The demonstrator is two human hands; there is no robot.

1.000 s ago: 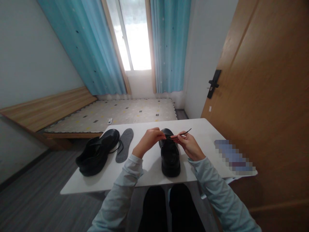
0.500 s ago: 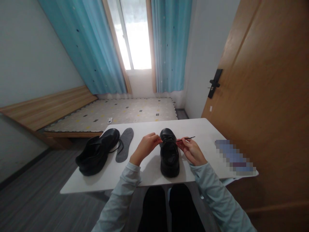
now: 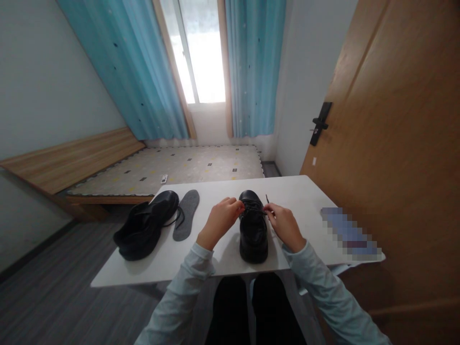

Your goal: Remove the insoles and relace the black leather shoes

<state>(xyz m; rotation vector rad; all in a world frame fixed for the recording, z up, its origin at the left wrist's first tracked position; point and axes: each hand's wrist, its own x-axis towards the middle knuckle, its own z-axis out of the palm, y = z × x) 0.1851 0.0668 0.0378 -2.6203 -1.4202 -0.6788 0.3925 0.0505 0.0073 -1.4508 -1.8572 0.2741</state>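
A black lace-up shoe (image 3: 253,242) stands upright on the white table, toe pointing away from me. My left hand (image 3: 223,218) is closed in a pinch at the left edge of its lacing, apparently on the shoelace; the fingertips partly hide the grip. On the opposite side my right hand (image 3: 283,223) pinches the black shoelace (image 3: 267,199), whose short tip sticks up above the fingers. Farther left lies the other black shoe (image 3: 138,235), its lace trailing loose. Beside that shoe rests a grey insole (image 3: 187,215).
The white table (image 3: 223,261) has its front edge just before my knees. A blurred bluish flat item (image 3: 347,232) lies near its right end. Behind the table is a bed (image 3: 187,163) with a small white remote (image 3: 164,179). A wooden door (image 3: 391,143) stands close on the right.
My right hand has turned, so the lace end that pointed out to the right now points upward. The left hand has shifted slightly right, over the lacing. Both shoes stay in place.
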